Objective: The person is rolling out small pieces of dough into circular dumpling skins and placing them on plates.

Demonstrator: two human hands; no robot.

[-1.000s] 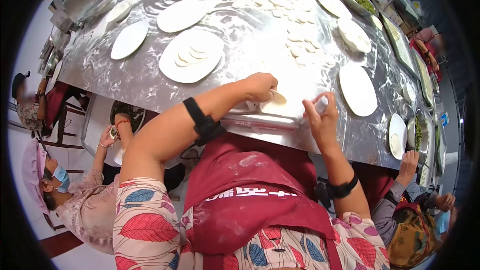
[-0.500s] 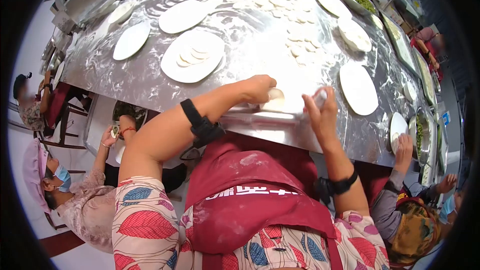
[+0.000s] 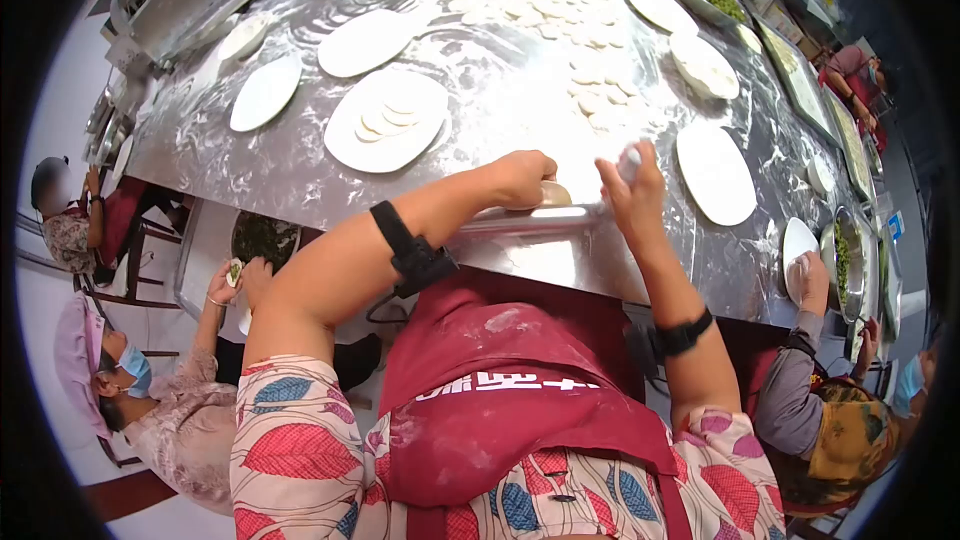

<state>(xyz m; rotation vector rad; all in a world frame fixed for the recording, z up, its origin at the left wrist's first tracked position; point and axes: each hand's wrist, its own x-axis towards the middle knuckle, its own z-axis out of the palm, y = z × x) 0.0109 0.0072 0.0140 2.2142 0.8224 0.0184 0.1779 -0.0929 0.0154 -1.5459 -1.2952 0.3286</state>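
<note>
My left hand point(image 3: 524, 180) is closed at the table's near edge, its fingers pinching the side of a round dough wrapper point(image 3: 552, 195). The wrapper lies low on the floured steel, partly covered by those fingers. To its right, just above the table, my right hand point(image 3: 636, 192) is closed round a pale rolling pin point(image 3: 630, 164); only one end shows between thumb and fingers. An oval white plate point(image 3: 345, 145) beyond my left forearm carries several flat dough rounds point(image 3: 386, 119). Farther across, many more dough rounds point(image 3: 545, 2) are spread in a cluster.
Flour streaks the steel table point(image 3: 290, 165). White plates point(image 3: 716, 175) stand on both sides, and a bowl of green filling point(image 3: 843, 260) is at the right. A co-worker's hand point(image 3: 812, 280) is near it. At left, another person point(image 3: 170, 410) holds a filled wrapper point(image 3: 234, 273).
My right hand has risen slightly with the rolling pin, whose end now points up and away. Less of the dough wrapper shows beside my left hand, which stays at the same spot.
</note>
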